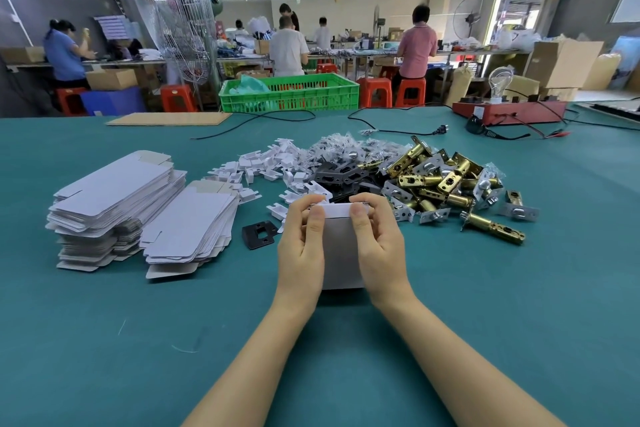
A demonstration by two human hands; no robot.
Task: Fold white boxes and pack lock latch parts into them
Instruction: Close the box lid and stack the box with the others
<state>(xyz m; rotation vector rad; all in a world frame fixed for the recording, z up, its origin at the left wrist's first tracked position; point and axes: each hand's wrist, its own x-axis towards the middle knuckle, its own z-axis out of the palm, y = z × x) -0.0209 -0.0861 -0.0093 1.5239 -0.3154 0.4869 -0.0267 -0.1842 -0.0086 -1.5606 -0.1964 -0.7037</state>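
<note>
We grip the white box (pixel 341 253) with left hand (pixel 301 246) and right hand (pixel 379 246), thumbs pressing its far flap, near-centre on the surface (pixel 104 340). Uneven pressure may crease the flap; beyond, the brass latches (pixel 446 184) could get knocked.

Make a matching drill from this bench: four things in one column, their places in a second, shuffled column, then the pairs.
Things:
1. white box
2. flat box blanks
3. brass latches
4. lone black plate

Places:
A. heaped on the table's right side
B. stacked at the left
C. held between left hand and right hand
D. flat on the green table, just left of the hands

Pairs: 1-C, 2-B, 3-A, 4-D
</note>
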